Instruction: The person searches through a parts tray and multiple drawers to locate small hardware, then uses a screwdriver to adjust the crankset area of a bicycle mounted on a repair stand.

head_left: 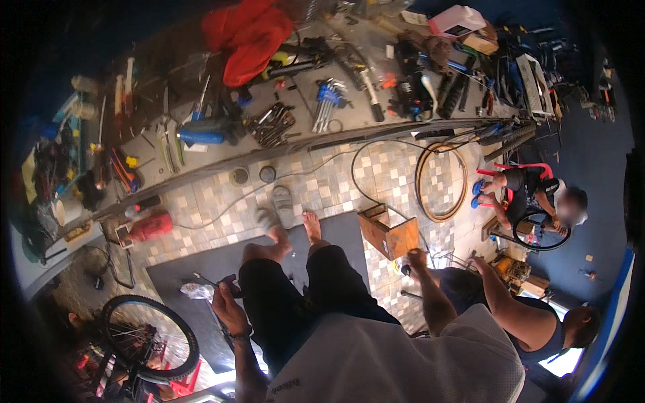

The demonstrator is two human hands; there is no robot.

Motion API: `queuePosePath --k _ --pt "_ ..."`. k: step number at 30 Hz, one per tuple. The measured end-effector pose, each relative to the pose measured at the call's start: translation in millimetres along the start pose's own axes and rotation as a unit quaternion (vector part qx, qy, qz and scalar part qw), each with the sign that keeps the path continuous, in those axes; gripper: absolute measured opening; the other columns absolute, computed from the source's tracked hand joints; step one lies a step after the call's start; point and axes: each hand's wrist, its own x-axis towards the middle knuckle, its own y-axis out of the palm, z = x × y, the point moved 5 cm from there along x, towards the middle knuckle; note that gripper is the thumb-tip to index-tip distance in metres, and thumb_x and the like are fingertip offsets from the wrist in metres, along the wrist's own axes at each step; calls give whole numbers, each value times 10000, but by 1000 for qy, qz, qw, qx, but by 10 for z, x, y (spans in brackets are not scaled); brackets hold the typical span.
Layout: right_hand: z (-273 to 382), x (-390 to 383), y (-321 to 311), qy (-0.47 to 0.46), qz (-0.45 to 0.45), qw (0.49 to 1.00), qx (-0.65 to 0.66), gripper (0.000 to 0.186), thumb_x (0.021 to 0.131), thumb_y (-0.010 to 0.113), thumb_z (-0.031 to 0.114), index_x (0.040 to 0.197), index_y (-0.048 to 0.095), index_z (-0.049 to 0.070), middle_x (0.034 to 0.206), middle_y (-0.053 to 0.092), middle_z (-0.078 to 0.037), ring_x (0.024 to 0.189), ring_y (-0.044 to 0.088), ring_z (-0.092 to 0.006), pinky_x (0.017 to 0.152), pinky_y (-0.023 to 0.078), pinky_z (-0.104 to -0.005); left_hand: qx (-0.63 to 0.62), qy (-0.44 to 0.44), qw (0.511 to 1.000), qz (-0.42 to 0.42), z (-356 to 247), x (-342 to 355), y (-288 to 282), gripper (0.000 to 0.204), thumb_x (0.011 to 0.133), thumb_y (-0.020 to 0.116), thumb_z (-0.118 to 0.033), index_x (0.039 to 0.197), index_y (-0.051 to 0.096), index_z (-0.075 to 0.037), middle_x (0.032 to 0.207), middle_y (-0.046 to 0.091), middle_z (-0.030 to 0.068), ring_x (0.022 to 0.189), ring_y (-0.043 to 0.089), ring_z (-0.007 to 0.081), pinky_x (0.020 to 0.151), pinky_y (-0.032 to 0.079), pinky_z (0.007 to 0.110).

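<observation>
My left hand (230, 310) is closed around a slim tool with a thin shaft (205, 279), its exact kind unclear. It is held above the dark mat (181, 265), beside a crumpled clear plastic bag (197, 290). On the other side, my right hand (417, 260) is closed just past the wooden box (390, 235). A small dark end shows next to its fingers, but what they grip is hidden.
A cluttered workbench (222, 151) with hand tools runs across the far side. A bicycle wheel (191, 336) stands at lower left. One person (531, 316) is close on my right; another sits with a wheel (537, 238). Slippers (283, 205) and a cable lie on the tiles.
</observation>
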Motion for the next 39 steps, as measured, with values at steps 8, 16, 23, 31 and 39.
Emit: queuePosePath --k 8,16,23,31,39 --pt "-313 -724 1052 112 70 965 228 199 959 647 41 1157 658 54 1016 701 -139 764 704 -246 571 585 -388 18 135 989 50 -914 381 219 372 1141 491 -222 1017 730 34 781 539 1 750 491 101 689 427 287" --pt "-1841 -2431 1983 -8 157 965 -208 283 935 742 217 1184 748 83 1103 747 -116 1045 709 -265 915 557 -424 -58 95 985 129 -1115 712 640 315 1151 475 -217 1155 678 23 834 545 -5 789 511 89 745 428 254" --pt "-118 -1638 2082 93 42 994 -27 272 1013 614 287 903 728 66 739 721 -68 611 677 -180 554 526 -382 2 209 957 202 -1688 374 1380 302 1141 475 -181 1114 678 40 867 610 27 858 569 120 873 457 278" --pt "2657 1011 833 -145 -148 974 92 336 1038 675 338 1128 703 16 909 716 -107 802 682 -209 688 552 -370 6 188 921 341 -1938 -47 2910 334 1145 417 -187 1169 662 39 969 755 116 937 663 173 935 496 349" --pt "4411 2620 192 -70 -78 909 403 966 982 522 767 1545 473 -17 1476 602 -203 1351 597 -332 1087 488 -480 69 208 903 369 -2453 -673 4815 352 1139 397 -178 1136 676 38 1111 779 152 1043 708 234 972 509 352"
